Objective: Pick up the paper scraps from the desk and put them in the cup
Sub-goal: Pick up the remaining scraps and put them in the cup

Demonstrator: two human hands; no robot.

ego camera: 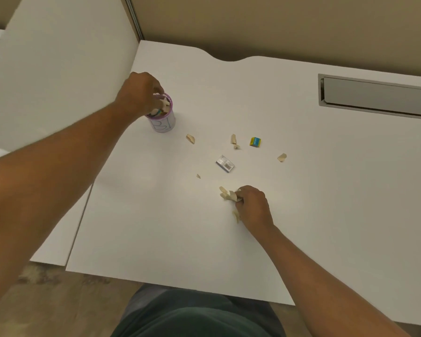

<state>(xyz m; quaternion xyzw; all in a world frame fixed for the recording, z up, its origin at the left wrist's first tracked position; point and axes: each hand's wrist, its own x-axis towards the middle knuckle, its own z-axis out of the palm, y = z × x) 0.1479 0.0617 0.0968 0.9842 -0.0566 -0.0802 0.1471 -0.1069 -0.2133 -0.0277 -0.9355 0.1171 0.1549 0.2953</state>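
1. My left hand (141, 93) sits over the upright cup (162, 117) at the desk's (156, 227) far left, fingers curled into its mouth; what they pinch, I cannot tell.
2. My right hand (252, 205) closes on a clump of paper scraps (227, 193) near the desk's middle.
3. Loose scraps lie beyond, one (190, 138) long-axis diagonal beside the cup.

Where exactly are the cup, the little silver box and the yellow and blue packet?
cup (164, 124): head view, on its white side wall below the rim.
silver box (225, 163): head view, middle of its top face.
yellow and blue packet (255, 141): head view, centre of the packet.
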